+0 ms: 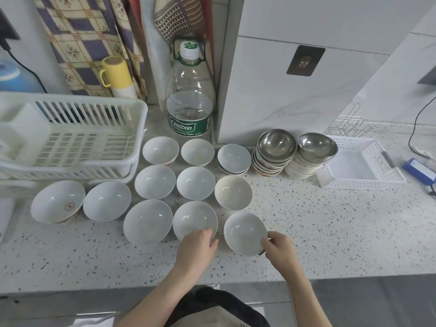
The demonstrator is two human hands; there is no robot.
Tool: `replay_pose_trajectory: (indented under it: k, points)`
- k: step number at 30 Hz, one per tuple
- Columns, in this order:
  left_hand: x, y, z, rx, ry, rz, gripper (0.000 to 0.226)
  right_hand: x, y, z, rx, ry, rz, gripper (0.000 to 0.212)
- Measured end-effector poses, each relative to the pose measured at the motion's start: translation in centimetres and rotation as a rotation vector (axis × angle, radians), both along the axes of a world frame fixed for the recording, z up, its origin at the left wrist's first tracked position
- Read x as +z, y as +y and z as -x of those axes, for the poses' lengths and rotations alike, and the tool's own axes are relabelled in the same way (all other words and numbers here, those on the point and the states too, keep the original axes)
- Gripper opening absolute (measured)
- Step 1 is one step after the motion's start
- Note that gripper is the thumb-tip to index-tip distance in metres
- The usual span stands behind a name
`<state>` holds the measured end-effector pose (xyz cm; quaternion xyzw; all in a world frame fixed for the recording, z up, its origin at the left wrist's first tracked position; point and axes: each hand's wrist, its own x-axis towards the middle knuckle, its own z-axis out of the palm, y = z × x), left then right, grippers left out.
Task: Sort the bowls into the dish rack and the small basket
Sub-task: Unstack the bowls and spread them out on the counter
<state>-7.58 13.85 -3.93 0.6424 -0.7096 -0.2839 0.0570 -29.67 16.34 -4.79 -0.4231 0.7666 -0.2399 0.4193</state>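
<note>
Several white bowls stand open side up across the speckled counter (330, 232). My left hand (197, 246) grips the near rim of a front-row white bowl (193, 218). To its right, my right hand (278, 249) pinches the right rim of a slightly tilted white bowl (244, 232). A cream bowl (233, 192) sits just behind it. At the back right are two bowl stacks, each topped by a steel bowl (276, 143) (317, 145). The white dish rack (70, 135) stands at the left. The small white basket (361, 161) lies at the right, with nothing in it.
A large water bottle (190, 95) stands against the back wall behind the bowls. A yellow-capped flask (119, 76) is behind the rack. A blue device (420, 169) with a cable lies right of the basket. The counter's front edge runs just below my hands.
</note>
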Motion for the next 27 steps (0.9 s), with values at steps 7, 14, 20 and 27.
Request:
replay_pose_trajectory:
  k: [7, 14, 20, 27]
  points:
    - [-0.7, 0.0, -0.3, -0.044, -0.087, 0.074, 0.022, -0.4, -0.3, -1.0, 0.039, -0.024, -0.017, 0.018]
    - [-1.0, 0.1, -0.5, -0.013, -0.086, 0.096, 0.020, -0.8, -0.4, -1.1, 0.049, -0.058, -0.024, 0.023]
    - [-0.9, 0.3, -1.1, 0.028, -0.056, 0.084, 0.016, -1.0, -0.4, -1.0, 0.050, -0.100, -0.035, 0.026]
    - [-0.9, 0.2, -1.2, 0.039, -0.018, 0.075, 0.017, -0.8, -0.5, -0.8, 0.093, -0.105, -0.060, 0.025]
